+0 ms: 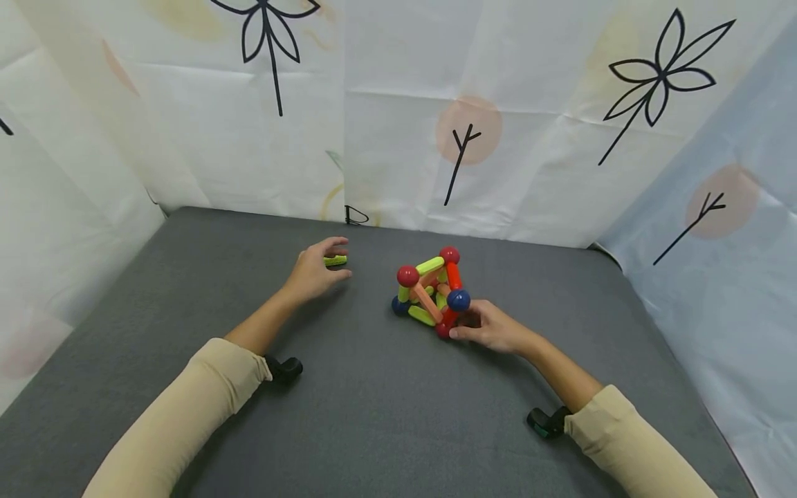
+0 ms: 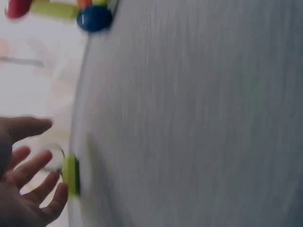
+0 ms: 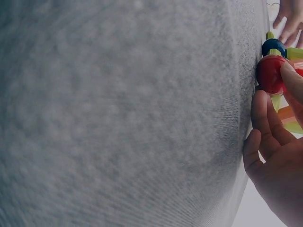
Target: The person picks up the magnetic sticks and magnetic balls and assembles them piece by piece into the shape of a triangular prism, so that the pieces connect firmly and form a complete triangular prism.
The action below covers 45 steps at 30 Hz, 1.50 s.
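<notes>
A frame of balls and rods [image 1: 426,299], which looks like a magnetic building toy, stands on the grey table. Its balls are red and dark blue, its rods yellow-green, orange and red. My right hand [image 1: 492,328] pinches it at the lower right corner, thumb on a red ball [image 3: 271,74] and fingers at its other side. To the left of the frame, my left hand [image 1: 316,272] reaches over the table with thumb and fingers spread apart. A loose yellow-green rod [image 1: 335,261] lies just beyond this hand, partly behind the fingers. No contact with it is plain in the left wrist view.
The grey cloth-covered table [image 1: 398,415] runs back to a white printed curtain [image 1: 398,159]. More curtain hangs at both sides. A black wrist strap device [image 1: 285,369] sits at the left cuff, another black device [image 1: 548,422] at the right cuff.
</notes>
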Motion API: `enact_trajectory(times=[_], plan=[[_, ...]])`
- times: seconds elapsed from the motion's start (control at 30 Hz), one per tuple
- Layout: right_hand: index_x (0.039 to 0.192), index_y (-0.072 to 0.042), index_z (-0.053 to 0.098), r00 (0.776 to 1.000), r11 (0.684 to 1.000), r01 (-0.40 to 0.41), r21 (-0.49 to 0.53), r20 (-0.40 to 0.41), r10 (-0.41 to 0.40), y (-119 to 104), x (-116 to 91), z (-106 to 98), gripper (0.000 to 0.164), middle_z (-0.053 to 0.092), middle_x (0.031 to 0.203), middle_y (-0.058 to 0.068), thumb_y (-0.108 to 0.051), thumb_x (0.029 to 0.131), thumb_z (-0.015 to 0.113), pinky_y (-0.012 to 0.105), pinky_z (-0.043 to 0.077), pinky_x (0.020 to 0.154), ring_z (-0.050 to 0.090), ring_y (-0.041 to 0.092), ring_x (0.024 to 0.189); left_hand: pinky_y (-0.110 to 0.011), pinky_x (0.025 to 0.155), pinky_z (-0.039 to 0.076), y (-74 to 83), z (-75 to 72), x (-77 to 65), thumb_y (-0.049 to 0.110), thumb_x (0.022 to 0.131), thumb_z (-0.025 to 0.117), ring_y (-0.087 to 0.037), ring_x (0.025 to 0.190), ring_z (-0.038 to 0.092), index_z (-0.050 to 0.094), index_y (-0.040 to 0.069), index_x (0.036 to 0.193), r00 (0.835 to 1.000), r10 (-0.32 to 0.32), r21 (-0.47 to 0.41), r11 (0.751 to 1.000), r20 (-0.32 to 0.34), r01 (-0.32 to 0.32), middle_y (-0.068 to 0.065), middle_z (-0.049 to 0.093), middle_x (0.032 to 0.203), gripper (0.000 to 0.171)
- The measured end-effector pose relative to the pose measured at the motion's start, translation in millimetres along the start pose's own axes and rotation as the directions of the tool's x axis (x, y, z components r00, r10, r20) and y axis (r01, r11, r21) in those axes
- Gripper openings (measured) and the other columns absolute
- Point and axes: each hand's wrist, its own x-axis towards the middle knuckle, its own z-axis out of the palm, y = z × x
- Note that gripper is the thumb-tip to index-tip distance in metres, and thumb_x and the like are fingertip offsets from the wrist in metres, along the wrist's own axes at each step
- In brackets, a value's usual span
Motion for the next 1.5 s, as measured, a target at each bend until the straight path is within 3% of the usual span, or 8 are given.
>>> enact_trajectory(times=[0.43,0.63,0.8,0.9,1.0,1.1,1.2,1.5], plan=[[0.12,0.002,0.062,1.0,1.0,0.016,0.008,0.018,-0.016,3,1,0,0.028,0.067,0.105,0.012,-0.005,0.093,0.068,0.03,0.052,0.083,0.061,0.026,0.093,-0.052,0.094,0.044,-34.5,-11.7,14.7,-0.003,0.087,0.07,-0.035,0.105,0.063,0.054,-0.004,0.134,0.997,-0.074,0.102,0.992,-0.008,0.074,-0.023,0.068,0.116,0.05],[0.12,0.001,0.062,1.0,1.0,-0.003,-0.003,0.011,0.003,0,0,-1,0.028,0.067,0.104,0.01,-0.008,0.094,0.068,0.03,0.051,0.08,0.06,0.025,0.09,-0.047,0.085,0.052,-22.6,-6.3,9.7,-0.002,0.085,0.074,-0.033,0.1,0.067,0.055,-0.003,0.134,0.999,-0.028,-0.003,1.0,-0.032,0.028,-0.021,0.071,0.111,0.052],[0.121,0.0,0.062,1.0,1.0,-0.008,0.001,0.011,0.008,1,0,-2,0.029,0.068,0.105,0.01,-0.009,0.094,0.068,0.03,0.052,0.08,0.06,0.025,0.091,-0.049,0.087,0.052,5.9,0.2,3.1,-0.003,0.086,0.074,-0.032,0.102,0.066,0.056,-0.001,0.133,0.993,0.095,-0.145,0.984,-0.074,-0.105,-0.02,0.071,0.112,0.05],[0.121,0.0,0.062,1.0,1.0,-0.001,0.004,0.016,0.001,1,0,-2,0.028,0.068,0.106,0.011,-0.008,0.095,0.068,0.03,0.052,0.081,0.061,0.025,0.091,-0.051,0.09,0.049,27.6,6.6,-2.7,-0.004,0.086,0.074,-0.029,0.105,0.065,0.057,0.002,0.131,0.965,0.227,-0.187,0.951,-0.129,-0.248,-0.016,0.071,0.113,0.049],[0.12,0.0,0.062,1.0,1.0,-0.001,-0.004,0.014,0.001,1,0,-2,0.028,0.068,0.104,0.01,-0.008,0.095,0.068,0.03,0.052,0.079,0.06,0.025,0.09,-0.05,0.091,0.047,50.8,15.4,-10.1,-0.003,0.086,0.075,-0.026,0.108,0.063,0.058,0.004,0.13,0.909,0.385,-0.151,0.901,-0.158,-0.408,-0.011,0.072,0.112,0.047],[0.12,0.0,0.063,1.0,1.0,-0.003,-0.012,0.009,0.003,1,0,-3,0.028,0.068,0.103,0.01,-0.008,0.094,0.068,0.03,0.052,0.079,0.06,0.025,0.089,-0.047,0.098,0.043,71.5,25.3,-16.4,-0.002,0.085,0.075,-0.023,0.114,0.059,0.059,0.005,0.131,0.849,0.516,-0.104,0.844,-0.112,-0.527,-0.007,0.072,0.112,0.049],[0.121,0.001,0.062,1.0,1.0,0.001,-0.007,0.01,-0.001,2,-1,-4,0.028,0.068,0.105,0.011,-0.008,0.094,0.068,0.031,0.052,0.081,0.061,0.025,0.091,-0.049,0.102,0.039,84.9,34.9,-19.4,-0.003,0.084,0.077,-0.022,0.117,0.055,0.059,0.005,0.132,0.813,0.582,-0.067,0.811,-0.015,-0.581,-0.005,0.072,0.111,0.052],[0.125,0.001,0.061,0.999,0.999,0.032,0.005,0.022,-0.032,4,0,-2,0.031,0.067,0.113,0.012,-0.007,0.095,0.066,0.033,0.051,0.089,0.061,0.026,0.1,-0.049,0.097,0.037,97.5,52.7,-18.5,0.001,0.084,0.078,-0.021,0.116,0.051,0.059,0.008,0.134,0.812,0.568,0.017,0.818,0.132,-0.575,0.002,0.073,0.107,0.054]])
